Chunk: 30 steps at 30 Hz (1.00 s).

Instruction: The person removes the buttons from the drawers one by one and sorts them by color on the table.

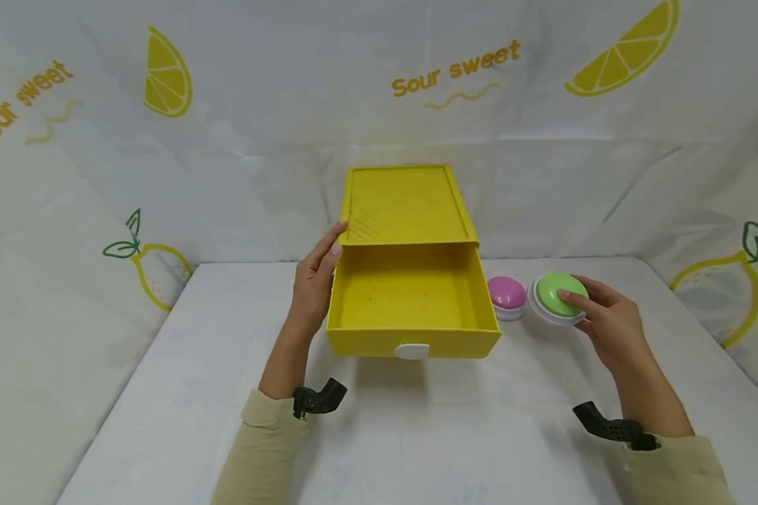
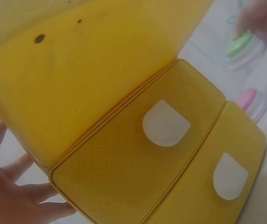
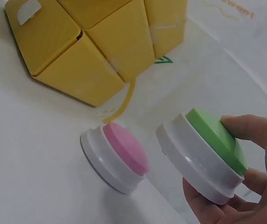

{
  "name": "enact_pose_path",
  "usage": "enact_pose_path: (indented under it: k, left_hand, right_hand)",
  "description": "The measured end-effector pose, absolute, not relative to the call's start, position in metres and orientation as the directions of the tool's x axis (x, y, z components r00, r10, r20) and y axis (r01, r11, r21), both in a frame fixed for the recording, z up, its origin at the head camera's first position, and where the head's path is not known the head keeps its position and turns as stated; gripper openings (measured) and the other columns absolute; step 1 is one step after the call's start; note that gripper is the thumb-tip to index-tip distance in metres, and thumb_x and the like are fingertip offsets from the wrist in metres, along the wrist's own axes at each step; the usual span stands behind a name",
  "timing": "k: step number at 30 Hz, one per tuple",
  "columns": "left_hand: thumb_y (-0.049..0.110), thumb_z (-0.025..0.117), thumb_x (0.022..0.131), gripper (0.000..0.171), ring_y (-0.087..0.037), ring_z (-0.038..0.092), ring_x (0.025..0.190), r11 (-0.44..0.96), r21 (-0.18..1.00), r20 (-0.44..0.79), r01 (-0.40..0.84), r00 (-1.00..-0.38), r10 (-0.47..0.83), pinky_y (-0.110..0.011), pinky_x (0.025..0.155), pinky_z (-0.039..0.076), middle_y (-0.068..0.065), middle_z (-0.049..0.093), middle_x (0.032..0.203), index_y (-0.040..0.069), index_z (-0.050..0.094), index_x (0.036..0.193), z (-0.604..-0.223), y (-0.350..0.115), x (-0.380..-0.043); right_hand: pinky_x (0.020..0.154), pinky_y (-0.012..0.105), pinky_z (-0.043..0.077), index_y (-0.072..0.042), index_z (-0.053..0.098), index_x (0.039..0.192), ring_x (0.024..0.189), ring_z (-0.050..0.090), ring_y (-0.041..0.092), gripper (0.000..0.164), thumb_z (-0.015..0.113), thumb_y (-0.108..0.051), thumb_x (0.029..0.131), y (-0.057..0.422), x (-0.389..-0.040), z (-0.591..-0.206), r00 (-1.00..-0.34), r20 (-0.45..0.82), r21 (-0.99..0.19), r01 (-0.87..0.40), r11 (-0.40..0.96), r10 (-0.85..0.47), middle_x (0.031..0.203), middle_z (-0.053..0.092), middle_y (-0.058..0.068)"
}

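Note:
A yellow drawer cabinet (image 1: pixel 410 203) stands at the middle of the table, its top drawer (image 1: pixel 413 344) pulled out, with a white tab handle on the front. My left hand (image 1: pixel 316 280) rests against the cabinet's left side, fingers spread along it, as the left wrist view also shows. In my right hand (image 1: pixel 613 322) is a round push button (image 1: pixel 559 294) with a green top and white base, held tilted above the table, thumb on the green top and fingers beneath. A matching pink push button (image 3: pixel 126 149) sits on the table between it and the cabinet.
Below the pulled-out drawer, more yellow drawer fronts (image 2: pixel 229 158) with white tabs show in the left wrist view. A white sheet (image 1: pixel 278 196) printed with lemons hangs behind the table (image 1: pixel 417 442).

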<state>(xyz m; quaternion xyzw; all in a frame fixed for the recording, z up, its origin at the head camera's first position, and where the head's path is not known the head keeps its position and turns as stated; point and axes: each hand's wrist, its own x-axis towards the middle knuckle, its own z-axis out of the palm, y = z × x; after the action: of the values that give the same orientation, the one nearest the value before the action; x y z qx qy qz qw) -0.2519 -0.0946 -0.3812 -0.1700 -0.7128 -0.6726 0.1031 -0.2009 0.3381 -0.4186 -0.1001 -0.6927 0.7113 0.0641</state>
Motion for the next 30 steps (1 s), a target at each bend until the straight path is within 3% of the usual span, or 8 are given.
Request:
enact_pose_path:
  k: [7, 12, 15, 21, 23, 25, 28, 30]
  left_hand:
    - [0.032, 0.042, 0.109, 0.043, -0.012, 0.039, 0.149, 0.041, 0.923, 0.378, 0.384, -0.920, 0.102, -0.045, 0.122, 0.037, 0.009, 0.043, 0.160, 0.028, 0.048, 0.152, -0.379, -0.097, -0.250]
    - [0.032, 0.042, 0.110, 0.043, -0.011, 0.038, 0.150, 0.047, 0.925, 0.370, 0.376, -0.924, 0.100, -0.045, 0.123, 0.036, 0.009, 0.042, 0.160, 0.029, 0.048, 0.152, -0.380, -0.097, -0.249]
    - [0.033, 0.042, 0.109, 0.043, -0.012, 0.037, 0.150, 0.041, 0.926, 0.368, 0.374, -0.923, 0.108, -0.045, 0.123, 0.036, 0.009, 0.041, 0.161, 0.029, 0.048, 0.152, -0.381, -0.096, -0.250]
    - [0.033, 0.042, 0.109, 0.043, -0.011, 0.037, 0.150, 0.033, 0.927, 0.367, 0.373, -0.923, 0.115, -0.045, 0.122, 0.037, 0.009, 0.042, 0.161, 0.029, 0.048, 0.152, -0.381, -0.093, -0.251]
    - [0.034, 0.042, 0.109, 0.044, -0.012, 0.037, 0.151, 0.037, 0.928, 0.365, 0.372, -0.923, 0.120, -0.045, 0.122, 0.036, 0.009, 0.041, 0.161, 0.029, 0.048, 0.152, -0.382, -0.092, -0.251]
    - [0.034, 0.042, 0.109, 0.043, -0.011, 0.037, 0.151, 0.044, 0.928, 0.363, 0.370, -0.924, 0.118, -0.045, 0.123, 0.036, 0.010, 0.042, 0.161, 0.030, 0.048, 0.152, -0.381, -0.093, -0.251]
    - [0.034, 0.042, 0.109, 0.043, -0.011, 0.037, 0.150, 0.055, 0.927, 0.363, 0.370, -0.925, 0.108, -0.046, 0.123, 0.036, 0.010, 0.042, 0.160, 0.031, 0.048, 0.152, -0.381, -0.094, -0.250]
    - [0.034, 0.042, 0.109, 0.043, -0.011, 0.037, 0.150, 0.056, 0.927, 0.363, 0.370, -0.926, 0.103, -0.045, 0.122, 0.037, 0.010, 0.042, 0.160, 0.031, 0.048, 0.151, -0.380, -0.094, -0.249]
  right_hand:
    - [0.078, 0.005, 0.053, -0.007, 0.040, 0.154, 0.104, 0.047, -0.004, 0.072, 0.071, -0.035, 0.095, 0.337, -0.203, -0.434, -0.975, -0.118, -0.975, 0.149, 0.162, 0.189, 0.120, 0.047, -0.020]
    - [0.081, 0.005, 0.050, -0.003, 0.031, 0.158, 0.111, 0.043, -0.002, 0.081, 0.065, -0.045, 0.098, 0.335, -0.204, -0.443, -0.974, -0.183, -0.914, 0.217, 0.344, 0.130, 0.150, 0.041, 0.009]
    - [0.080, 0.005, 0.049, -0.003, 0.029, 0.158, 0.122, 0.043, 0.009, 0.082, 0.063, -0.046, 0.098, 0.335, -0.203, -0.446, -0.970, -0.218, -0.885, 0.243, 0.396, 0.108, 0.162, 0.029, 0.020]
    - [0.079, 0.007, 0.046, -0.005, 0.030, 0.159, 0.138, 0.035, 0.037, 0.082, 0.062, -0.050, 0.098, 0.333, -0.201, -0.451, -0.959, -0.271, -0.839, 0.276, 0.470, 0.079, 0.164, 0.027, 0.025]
    - [0.087, 0.014, 0.050, -0.005, 0.031, 0.158, 0.140, 0.034, 0.040, 0.081, 0.061, -0.050, 0.098, 0.332, -0.200, -0.453, -0.957, -0.280, -0.824, 0.278, 0.494, 0.072, 0.164, 0.027, 0.025]
    - [0.101, 0.029, 0.053, -0.004, 0.031, 0.158, 0.140, 0.034, 0.042, 0.082, 0.061, -0.051, 0.098, 0.329, -0.200, -0.455, -0.957, -0.281, -0.811, 0.273, 0.518, 0.064, 0.163, 0.028, 0.026]
    - [0.116, 0.055, 0.041, -0.003, 0.032, 0.158, 0.142, 0.032, 0.045, 0.082, 0.061, -0.050, 0.097, 0.324, -0.201, -0.456, -0.961, -0.270, -0.795, 0.254, 0.552, 0.054, 0.162, 0.029, 0.028]
    - [0.118, 0.062, 0.034, -0.002, 0.032, 0.157, 0.143, 0.031, 0.047, 0.082, 0.062, -0.049, 0.097, 0.320, -0.201, -0.455, -0.966, -0.254, -0.787, 0.238, 0.569, 0.051, 0.161, 0.030, 0.029]
